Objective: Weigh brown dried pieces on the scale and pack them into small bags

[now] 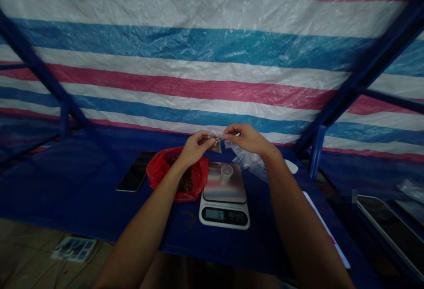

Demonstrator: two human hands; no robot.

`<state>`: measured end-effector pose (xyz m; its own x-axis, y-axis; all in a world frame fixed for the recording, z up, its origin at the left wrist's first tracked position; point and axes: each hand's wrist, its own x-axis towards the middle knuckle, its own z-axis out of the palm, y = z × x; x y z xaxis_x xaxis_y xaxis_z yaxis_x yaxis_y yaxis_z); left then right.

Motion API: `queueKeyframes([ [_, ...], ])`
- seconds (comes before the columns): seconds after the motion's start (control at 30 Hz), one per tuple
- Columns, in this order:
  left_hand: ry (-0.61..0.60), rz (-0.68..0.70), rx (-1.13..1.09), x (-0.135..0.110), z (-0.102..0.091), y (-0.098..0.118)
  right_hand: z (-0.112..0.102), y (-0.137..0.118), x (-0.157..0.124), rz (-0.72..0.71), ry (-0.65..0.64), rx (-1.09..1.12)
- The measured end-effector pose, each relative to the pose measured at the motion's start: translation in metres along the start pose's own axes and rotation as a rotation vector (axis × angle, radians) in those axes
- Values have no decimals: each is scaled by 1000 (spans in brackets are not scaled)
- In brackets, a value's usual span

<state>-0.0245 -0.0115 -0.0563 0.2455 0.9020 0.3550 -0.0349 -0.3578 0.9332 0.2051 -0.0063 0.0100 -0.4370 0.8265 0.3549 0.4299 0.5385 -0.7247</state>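
- Above the one kitchen scale [218, 188], two hands hold one small clear bag [216, 144] of brown bits, lifted off the blue table [82, 192];
- left hand [194, 148]: thumb and forefinger pinch the bag's left top edge;
- right hand [247, 139]: fingertips pinch its right top edge;
- one clear cup [226, 173] stands on the scale's plate;
- one red bag [158, 170] of brown pieces sits just left of the scale;
- one dark phone [135, 172] lies further left;
- crumpled clear bags [247, 161] lie right of the scale; their number cannot be told.
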Motion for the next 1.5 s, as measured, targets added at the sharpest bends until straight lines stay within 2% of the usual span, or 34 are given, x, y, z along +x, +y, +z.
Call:
queueKeyframes([
  [0.3,-16,57,79,-1,-1,-6,-5,1,-2,-22,7,-34],
  [0.37,26,75,71,0,-1,-5,-5,0,-1,-13,-4,-30],
  [0.5,194,112,52,2,-3,-2,-1,-1,0,16,-50,-22],
  [0.57,231,100,61,2,-4,-2,2,-1,1,28,-50,-19],
  [0.8,241,45,126,1,-1,-8,8,0,3,13,-115,-67],
  [1.03,290,36,80,2,0,-10,9,-1,4,2,-71,-134],
  [1.23,283,35,37,3,-2,-12,4,-1,2,-33,-66,-147],
  [1.5,261,67,132,2,-1,-13,8,1,3,10,-78,-108],
])
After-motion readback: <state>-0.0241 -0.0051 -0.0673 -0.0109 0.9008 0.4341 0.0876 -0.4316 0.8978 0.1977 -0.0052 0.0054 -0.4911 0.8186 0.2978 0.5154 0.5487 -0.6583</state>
